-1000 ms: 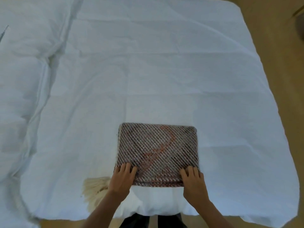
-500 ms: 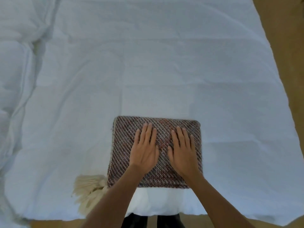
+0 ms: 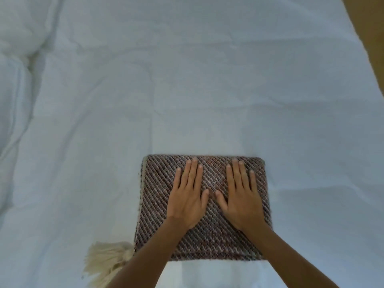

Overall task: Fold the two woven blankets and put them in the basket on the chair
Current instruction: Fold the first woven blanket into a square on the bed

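Observation:
A folded woven blanket (image 3: 212, 240), brown and grey with diagonal stripes, lies as a thick square near the front edge of the white bed. A cream tassel fringe (image 3: 106, 259) sticks out at its front left corner. My left hand (image 3: 188, 197) lies flat on the blanket's left half, fingers straight and pointing away from me. My right hand (image 3: 242, 198) presses flat on the right half in the same way. The thumbs nearly meet at the blanket's middle. No second blanket, basket or chair is in view.
The white duvet (image 3: 187, 90) covers almost the whole view, with rumpled folds (image 3: 18, 84) along the left. A strip of tan floor (image 3: 372, 38) shows past the bed's right edge.
Both hands left the blanket's near edge, came onto its top and slid away from me, a little further apart now. The camera has moved closer over the blanket.

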Motion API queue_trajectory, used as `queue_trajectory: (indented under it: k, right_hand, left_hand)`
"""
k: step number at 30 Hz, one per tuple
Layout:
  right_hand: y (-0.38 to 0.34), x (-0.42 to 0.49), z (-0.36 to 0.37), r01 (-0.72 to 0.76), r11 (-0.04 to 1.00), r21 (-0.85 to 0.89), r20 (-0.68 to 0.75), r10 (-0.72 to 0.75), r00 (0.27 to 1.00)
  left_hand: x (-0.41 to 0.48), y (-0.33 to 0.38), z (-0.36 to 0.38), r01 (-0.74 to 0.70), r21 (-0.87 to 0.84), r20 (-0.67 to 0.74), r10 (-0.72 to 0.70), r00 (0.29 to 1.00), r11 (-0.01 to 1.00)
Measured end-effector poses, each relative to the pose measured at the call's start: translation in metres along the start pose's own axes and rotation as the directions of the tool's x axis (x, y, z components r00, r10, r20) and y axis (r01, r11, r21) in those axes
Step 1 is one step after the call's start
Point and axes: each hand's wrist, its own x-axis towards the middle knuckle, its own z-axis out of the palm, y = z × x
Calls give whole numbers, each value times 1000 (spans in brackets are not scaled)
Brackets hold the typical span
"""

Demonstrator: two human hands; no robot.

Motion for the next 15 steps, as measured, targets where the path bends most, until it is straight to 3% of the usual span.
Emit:
queue_trajectory:
  k: [3, 6, 11, 15]
  right_hand:
    - [23, 7, -8, -70, 998, 7, -19, 70, 997]
    - [31, 11, 15, -70, 997, 26, 27, 69, 997]
    - [29, 17, 21, -99, 995, 4, 35, 99, 995]
    - [0, 4, -7, -96, 994, 45, -77, 99, 992]
  left_hand:
    - [2, -39, -6, 103, 15, -66, -102, 993, 995]
    - [3, -61, 16, 126, 29, -30, -125, 992, 992]
    - [9, -58, 25, 149, 53, -18, -148, 989, 987]
    - [-5, -24, -2, 176, -49, -117, -180, 977, 983]
